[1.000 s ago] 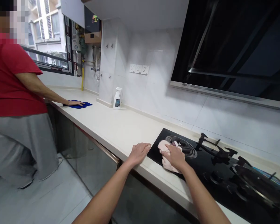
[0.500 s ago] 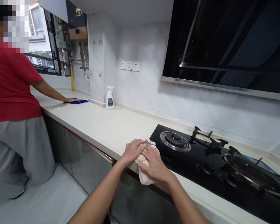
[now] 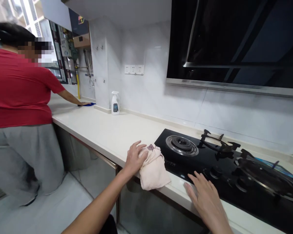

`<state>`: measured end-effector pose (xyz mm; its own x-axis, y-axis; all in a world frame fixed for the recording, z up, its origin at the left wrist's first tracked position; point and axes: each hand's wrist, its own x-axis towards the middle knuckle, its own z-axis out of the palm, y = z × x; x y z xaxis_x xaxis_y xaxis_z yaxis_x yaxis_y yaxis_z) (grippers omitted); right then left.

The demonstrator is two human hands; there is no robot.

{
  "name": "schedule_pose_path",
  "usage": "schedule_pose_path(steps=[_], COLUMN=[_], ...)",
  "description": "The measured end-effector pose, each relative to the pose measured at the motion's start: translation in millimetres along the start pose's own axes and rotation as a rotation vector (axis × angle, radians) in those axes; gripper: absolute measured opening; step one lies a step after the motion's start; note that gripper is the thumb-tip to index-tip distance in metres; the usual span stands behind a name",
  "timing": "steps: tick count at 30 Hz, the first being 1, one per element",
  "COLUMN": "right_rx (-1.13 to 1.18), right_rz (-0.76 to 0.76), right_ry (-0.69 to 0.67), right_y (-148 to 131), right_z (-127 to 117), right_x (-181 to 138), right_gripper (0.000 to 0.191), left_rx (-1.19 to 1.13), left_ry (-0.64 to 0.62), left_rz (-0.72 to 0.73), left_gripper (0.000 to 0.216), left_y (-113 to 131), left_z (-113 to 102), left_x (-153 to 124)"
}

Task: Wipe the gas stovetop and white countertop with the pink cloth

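A pale pink cloth [image 3: 153, 167] lies bunched on the front edge of the white countertop [image 3: 107, 130], partly over the left corner of the black gas hob [image 3: 210, 162]. My left hand [image 3: 134, 157] rests on the cloth's left side with its fingers spread and laid flat. My right hand [image 3: 205, 196] hovers open, palm down, over the counter's front edge beside the hob, a short way right of the cloth and apart from it.
The hob carries a bare burner [image 3: 182, 145], a pan support [image 3: 218, 143] and a dark pan [image 3: 266, 182]. A black range hood [image 3: 234, 42] hangs above. A spray bottle [image 3: 115, 103] stands by the wall. A person in a red shirt [image 3: 17, 87] presses a blue cloth [image 3: 89, 104] at the far left.
My right hand has let go of the pink cloth and moved right along the counter edge. My left hand stays on the cloth. The view has shifted slightly.
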<state>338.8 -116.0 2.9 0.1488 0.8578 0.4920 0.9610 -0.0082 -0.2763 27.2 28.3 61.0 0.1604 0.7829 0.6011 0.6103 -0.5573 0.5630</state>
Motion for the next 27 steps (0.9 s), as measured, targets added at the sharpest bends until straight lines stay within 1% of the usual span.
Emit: schedule_pose_path(steps=[1,3,7,10,16,20,24,26,27], right_rx=[-0.015,-0.036,-0.065,-0.079,-0.078,-0.081,-0.080,-0.078,-0.079], right_rz=[-0.011,-0.017,-0.039,-0.057,-0.073,-0.096,-0.122,-0.151,-0.167], right_ry=[-0.009,-0.001,0.043,0.048,0.055,0.083,0.072,0.063,0.067], right_y=[-2.9,-6.2,-3.6,-0.2,5.7,9.8,19.9,27.3,30.8], right_z=[1.3,3.2,4.5,5.3,11.3,15.0,18.8,21.5,22.9], right_x=[0.7,2.0,1.7,1.0,2.0,1.2,-0.9,-1.4,-1.4], right_gripper=[0.071,0.073,0.078,0.078,0.077,0.074,0.066,0.064,0.064], left_rx=[-0.008,0.019,0.174,0.221,0.189,0.169,0.170,0.165,0.153], left_ry=[0.036,0.042,0.029,0.054,0.101,0.135,0.164,0.149,0.132], left_rz=[0.040,0.106,0.110,0.124,0.193,0.187,0.138,0.159,0.195], left_gripper=[0.036,0.036,0.042,0.044,0.039,0.034,0.028,0.035,0.041], left_y=[3.9,12.9,29.2,32.5,19.9,17.1,32.0,45.2,52.1], left_z=[2.3,10.0,29.5,36.4,36.2,38.2,45.2,56.2,64.1], left_x=[-8.9,-27.3,-53.3,-60.7,-69.8,-70.3,-73.4,-83.2,-89.9])
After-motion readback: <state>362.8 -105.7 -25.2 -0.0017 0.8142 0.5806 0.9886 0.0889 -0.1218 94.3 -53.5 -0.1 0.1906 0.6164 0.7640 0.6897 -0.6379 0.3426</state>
